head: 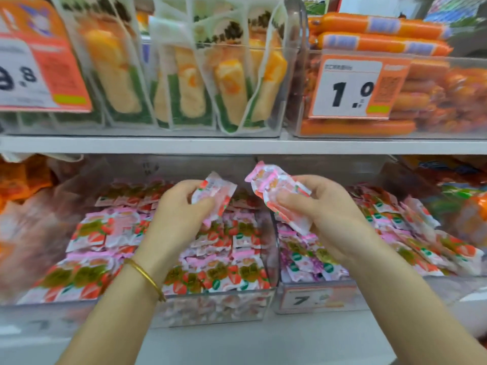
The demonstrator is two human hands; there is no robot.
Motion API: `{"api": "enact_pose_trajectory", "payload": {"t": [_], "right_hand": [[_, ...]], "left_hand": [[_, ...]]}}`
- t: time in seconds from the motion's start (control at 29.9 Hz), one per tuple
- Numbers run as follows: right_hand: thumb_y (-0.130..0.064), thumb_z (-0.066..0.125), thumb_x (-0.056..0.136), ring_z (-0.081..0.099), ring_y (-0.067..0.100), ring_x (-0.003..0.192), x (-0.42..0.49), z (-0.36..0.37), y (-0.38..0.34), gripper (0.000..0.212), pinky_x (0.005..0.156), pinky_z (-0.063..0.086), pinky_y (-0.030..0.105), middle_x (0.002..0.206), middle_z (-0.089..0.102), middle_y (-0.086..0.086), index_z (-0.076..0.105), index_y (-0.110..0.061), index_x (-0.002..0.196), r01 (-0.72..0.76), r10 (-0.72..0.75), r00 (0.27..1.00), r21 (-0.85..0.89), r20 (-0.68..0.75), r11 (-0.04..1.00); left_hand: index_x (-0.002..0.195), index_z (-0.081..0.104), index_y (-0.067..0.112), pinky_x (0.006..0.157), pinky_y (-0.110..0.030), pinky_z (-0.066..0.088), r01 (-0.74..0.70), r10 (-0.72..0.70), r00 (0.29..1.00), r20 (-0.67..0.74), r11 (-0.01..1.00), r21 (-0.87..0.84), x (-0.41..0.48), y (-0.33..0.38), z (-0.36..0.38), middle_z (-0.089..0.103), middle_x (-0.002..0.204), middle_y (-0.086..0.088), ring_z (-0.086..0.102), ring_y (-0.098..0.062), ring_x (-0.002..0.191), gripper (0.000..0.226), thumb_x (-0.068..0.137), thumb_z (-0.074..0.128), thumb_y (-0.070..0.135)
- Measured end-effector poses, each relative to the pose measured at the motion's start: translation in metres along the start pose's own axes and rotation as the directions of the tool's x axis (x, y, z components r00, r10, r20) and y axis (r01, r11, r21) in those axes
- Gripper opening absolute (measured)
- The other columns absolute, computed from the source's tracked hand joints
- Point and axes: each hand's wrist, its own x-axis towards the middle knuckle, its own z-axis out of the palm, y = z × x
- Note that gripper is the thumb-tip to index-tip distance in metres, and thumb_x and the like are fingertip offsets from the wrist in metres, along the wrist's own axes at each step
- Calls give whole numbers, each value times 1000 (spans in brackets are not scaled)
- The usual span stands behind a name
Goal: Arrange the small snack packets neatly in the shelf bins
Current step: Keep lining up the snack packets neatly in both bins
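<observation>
Facing a shop shelf point(237, 144), both hands raised over the lower bins. In the left hand point(181, 209), gripping one pink-and-white packet point(214, 192) with strawberry print: thumb across the front, fingers curled behind, top end tilted up and to the right. In the right hand point(324, 206), gripping a small bundle point(274, 185) of the same packets: thumb pressed on the near face, fingers wrapped round the back, upper end leaning left. With a narrow gap between packet and bundle, both in the air above the divide between the two bins. On the left wrist, a gold bracelet point(145, 275).

Below, in the clear left bin point(210, 306), rows point(105, 233) of matching packets lying flat in fairly even lines, printed side up. In the right bin point(279, 309), a looser heap point(421, 246) of the same, slanting, and on its front wall a label point(313, 299) reading 7. At far left of this level, orange bags point(15, 180), too blurred to read.

On the shelf above, a clear bin of upright yellow roll packs point(184, 83). To its right, a bin of orange sausages point(382, 25) with a tag point(353, 88) reading 1.0 on the front.
</observation>
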Motion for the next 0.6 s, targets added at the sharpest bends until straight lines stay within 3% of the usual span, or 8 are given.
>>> {"api": "enact_pose_trajectory", "payload": {"t": [0.1,0.17,0.2,0.27,0.33,0.4,0.5,0.6], "right_hand": [[-13,74,77,58,12,69,16,16,-4,13,66,46,28,78,66,1,66,-13,87,105,-129,987,-225,-95,969],[-19,75,77,54,12,70,24,23,-4,18,65,43,28,77,61,-2,61,-11,85,136,-181,978,-345,-101,929],[-22,75,77,55,12,73,26,26,-2,19,67,43,27,79,60,-3,61,-12,86,138,-187,978,-378,-96,915],[-23,74,78,60,15,84,26,31,3,21,74,48,31,89,64,-3,63,-15,93,139,-180,981,-381,-74,914],[-22,74,78,63,16,87,23,33,9,17,80,52,38,91,67,-5,64,-22,92,139,-172,983,-346,-66,928],[-21,74,78,65,14,82,21,31,10,15,78,53,38,87,67,-8,63,-28,86,134,-167,983,-327,-76,935],[-21,74,78,65,13,78,21,29,9,14,74,53,36,85,68,-6,64,-26,88,126,-156,985,-301,-78,945],[-21,74,78,65,14,77,24,29,11,15,74,53,38,83,68,-4,65,-23,90,120,-154,983,-290,-96,949]], "left_hand": [[115,56,14,51,-11,44,-26,38,997,-62,983,179,3,-10,-13,55,102,2,59,-6,64,31,85,62,8],[99,59,16,50,-13,47,-21,31,998,-50,983,184,4,-14,-14,58,101,4,59,-2,53,16,85,61,9],[88,61,16,54,-19,51,9,-4,999,-35,988,155,6,-14,-15,62,95,2,60,-3,51,8,86,59,8],[79,64,11,67,-32,58,137,-137,990,29,990,-24,11,-14,-18,68,87,-7,66,-12,62,16,88,54,3],[82,65,2,69,-28,59,264,-226,961,159,923,-280,14,-10,-23,69,82,-15,69,-19,71,13,85,55,-5],[86,63,0,67,-23,59,239,-183,964,192,914,-328,17,-8,-23,70,75,-14,69,-18,69,13,83,56,-11],[90,57,-3,49,-18,54,156,-130,984,125,961,-230,22,-8,-12,64,57,-11,64,-11,48,6,86,60,-1],[113,53,-4,38,-17,44,189,-175,975,137,977,-98,34,-11,9,58,42,-5,51,-8,33,32,86,65,9]]}}
